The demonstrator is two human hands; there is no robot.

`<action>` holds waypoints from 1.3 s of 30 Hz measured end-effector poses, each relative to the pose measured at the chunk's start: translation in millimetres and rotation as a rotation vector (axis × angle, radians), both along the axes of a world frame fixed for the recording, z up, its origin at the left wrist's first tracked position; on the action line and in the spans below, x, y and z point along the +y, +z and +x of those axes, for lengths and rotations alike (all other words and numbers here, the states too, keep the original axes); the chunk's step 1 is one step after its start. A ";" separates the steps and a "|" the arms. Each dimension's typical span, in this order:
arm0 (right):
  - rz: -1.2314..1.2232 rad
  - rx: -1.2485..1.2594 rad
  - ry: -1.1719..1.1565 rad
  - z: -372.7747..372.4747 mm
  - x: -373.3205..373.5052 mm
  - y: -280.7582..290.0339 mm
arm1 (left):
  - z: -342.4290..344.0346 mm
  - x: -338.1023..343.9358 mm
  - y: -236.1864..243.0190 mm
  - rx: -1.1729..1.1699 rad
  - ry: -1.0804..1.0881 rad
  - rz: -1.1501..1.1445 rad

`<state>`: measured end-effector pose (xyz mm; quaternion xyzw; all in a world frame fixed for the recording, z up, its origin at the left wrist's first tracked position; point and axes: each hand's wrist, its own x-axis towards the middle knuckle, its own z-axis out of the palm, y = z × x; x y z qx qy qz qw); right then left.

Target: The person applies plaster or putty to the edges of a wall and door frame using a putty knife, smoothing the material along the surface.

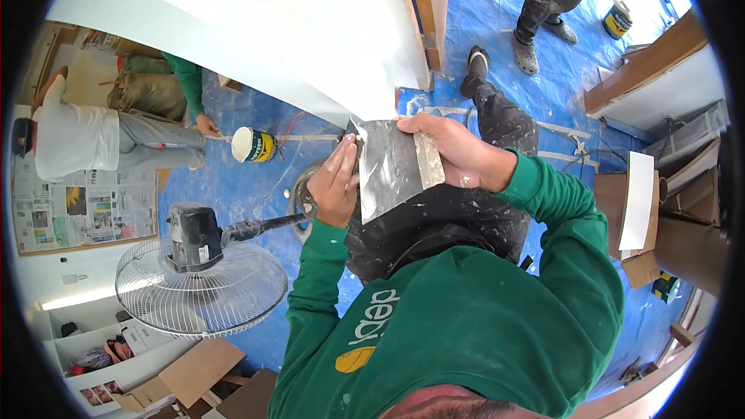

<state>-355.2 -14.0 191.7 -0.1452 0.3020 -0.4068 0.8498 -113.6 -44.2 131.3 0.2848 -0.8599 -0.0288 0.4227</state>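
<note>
A thin, shiny metal blade (386,174), like a wide scraper, is held between my two hands above my lap, with a pale, crusted strip along its right side. My right hand (464,151) grips that right side, with the thumb over the top corner. My left hand (334,178) is at the left edge, fingers pressed together against it. My dark trousers, flecked with white, lie under the blade, and a white panel rises just beyond it.
A standing fan (200,279) is left of me. A paint bucket (250,144) stands on blue sheeting (194,194). Other people are nearby: one in a white top (81,140), a green sleeve (186,85), dark-trousered legs (543,0). Cardboard (644,260) is at right, another bucket (617,22) top right.
</note>
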 end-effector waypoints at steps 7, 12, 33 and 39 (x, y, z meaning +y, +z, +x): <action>-0.074 0.065 -0.522 -3.7 -78.7 -132.9 | 85.4 30.7 -130.3 0.502 0.643 0.814; -0.244 0.400 -0.798 -0.6 -157.3 -318.5 | 100.1 47.0 -105.1 1.249 0.364 1.300; 0.310 0.274 -1.127 39.6 -263.5 -510.1 | 109.1 42.1 -99.7 1.054 0.568 1.535; 0.412 0.188 -1.151 42.8 -266.8 -504.2 | 106.4 46.5 -101.0 1.043 0.612 1.529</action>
